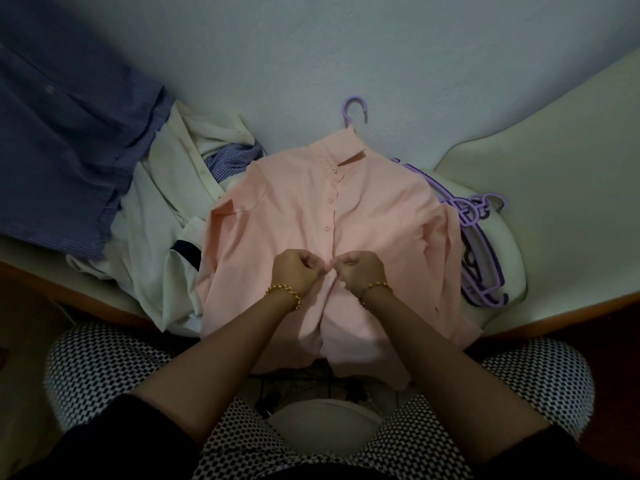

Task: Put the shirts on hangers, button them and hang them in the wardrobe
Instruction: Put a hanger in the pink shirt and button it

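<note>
A pink shirt [298, 216] lies flat on the bed in front of me, front side up, on a purple hanger whose hook [354, 109] sticks out above the collar. The upper buttons look closed. My left hand [299, 271] and my right hand [360, 270] meet at the shirt's placket around mid-height, each pinching one edge of the fabric, fingertips almost touching. Both wrists wear gold bracelets.
A heap of white and checked shirts [173, 188] lies left of the pink one. A blue striped garment [65, 133] hangs at far left. Several purple hangers [474, 237] are piled on the right. The bed's wooden edge [104, 306] runs below; a wall stands behind.
</note>
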